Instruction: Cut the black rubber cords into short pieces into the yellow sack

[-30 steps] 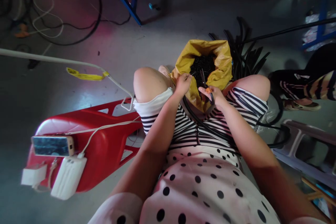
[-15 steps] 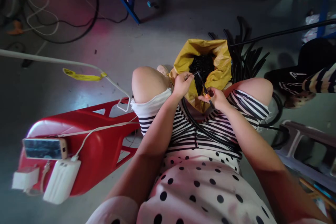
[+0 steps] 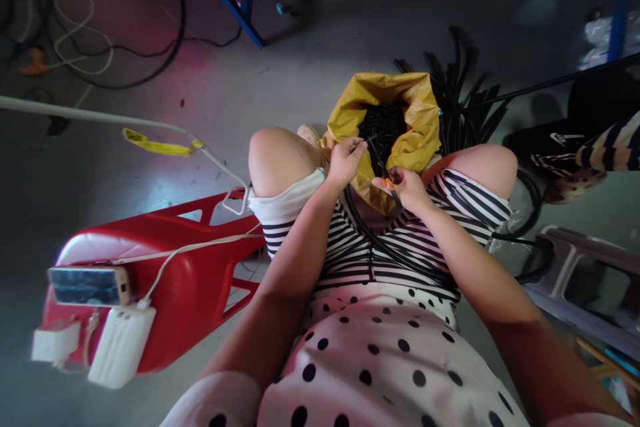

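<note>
Between my knees stands a yellow sack with its mouth rolled open, full of short black pieces. My left hand is over the sack's near left side, its fingers closed on the end of a black corrugated tube, which loops over my lap. In my closed right hand is a dark cutting tool with orange on its handle; its narrow black tip reaches to beside my left fingertips. The exact kind of cutter is too small to tell.
Several black tube lengths lie behind the sack. On the left is a red stool with a phone and a white power bank. A grey stool and another person's shoe are at right.
My right hand has shifted slightly left, and the cutter's tip has moved closer to my left fingers. The black line at right hangs a little lower.
</note>
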A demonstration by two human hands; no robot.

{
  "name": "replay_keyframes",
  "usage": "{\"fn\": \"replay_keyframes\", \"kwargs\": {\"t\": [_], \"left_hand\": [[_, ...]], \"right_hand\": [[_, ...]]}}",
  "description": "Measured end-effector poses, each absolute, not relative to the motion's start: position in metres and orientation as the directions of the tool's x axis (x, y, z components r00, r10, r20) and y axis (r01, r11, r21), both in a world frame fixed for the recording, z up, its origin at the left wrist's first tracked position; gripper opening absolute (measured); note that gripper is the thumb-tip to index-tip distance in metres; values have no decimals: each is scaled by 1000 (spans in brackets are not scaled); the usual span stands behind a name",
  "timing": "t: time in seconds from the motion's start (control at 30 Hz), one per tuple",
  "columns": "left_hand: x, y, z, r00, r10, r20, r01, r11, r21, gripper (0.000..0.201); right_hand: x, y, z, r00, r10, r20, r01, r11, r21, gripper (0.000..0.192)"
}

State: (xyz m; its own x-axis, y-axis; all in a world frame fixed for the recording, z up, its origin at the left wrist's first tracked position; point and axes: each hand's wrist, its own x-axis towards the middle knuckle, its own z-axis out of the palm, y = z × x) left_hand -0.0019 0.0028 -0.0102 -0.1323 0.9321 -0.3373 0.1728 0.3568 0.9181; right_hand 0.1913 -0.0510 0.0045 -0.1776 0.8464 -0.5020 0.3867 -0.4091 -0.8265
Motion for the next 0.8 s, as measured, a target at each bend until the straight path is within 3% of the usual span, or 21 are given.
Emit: {"fn": "replay_keyframes", "kwargs": {"t": [0.17,0.8], "left_hand": [[-3,5,-13,-164,915,-368,71,383,921,14],[-1,3,-8,-58,914,-402,24,404,915,24]], "right_hand": [[190,-50,11,-120,848,-516,419,-428,-801,71],[188,-44,17,-121,843,-525,433,-431,-792,75]]}}
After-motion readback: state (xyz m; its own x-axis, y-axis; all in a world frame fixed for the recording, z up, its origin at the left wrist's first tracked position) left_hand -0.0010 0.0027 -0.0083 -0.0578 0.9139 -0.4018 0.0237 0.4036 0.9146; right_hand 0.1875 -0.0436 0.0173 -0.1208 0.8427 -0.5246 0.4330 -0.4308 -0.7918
